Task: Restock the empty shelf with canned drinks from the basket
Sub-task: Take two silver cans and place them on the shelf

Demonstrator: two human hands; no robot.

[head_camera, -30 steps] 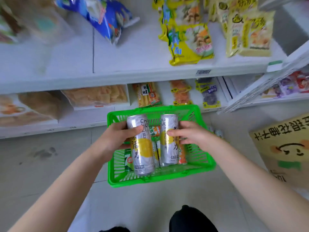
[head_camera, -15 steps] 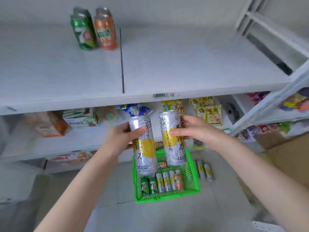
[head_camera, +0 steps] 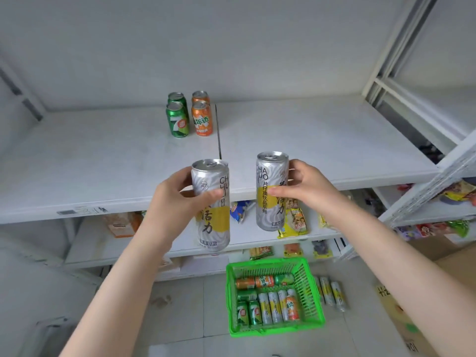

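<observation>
Evidently the carrying step is in hand. Across mid-frame the wide white metal shelf lies mostly bare. At lower right the green plastic basket sits on the floor, holding more cans. At centre the left hand grips 1 tall silver-and-yellow drink can and the right hand grips a second such can, both upright before the shelf's front edge. Next, probably: reach forward and stand them beside the 4 short green and orange cans at the back.

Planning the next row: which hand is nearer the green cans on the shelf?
Left. The left hand is straight in front of the green cans; the right hand is farther right.
</observation>
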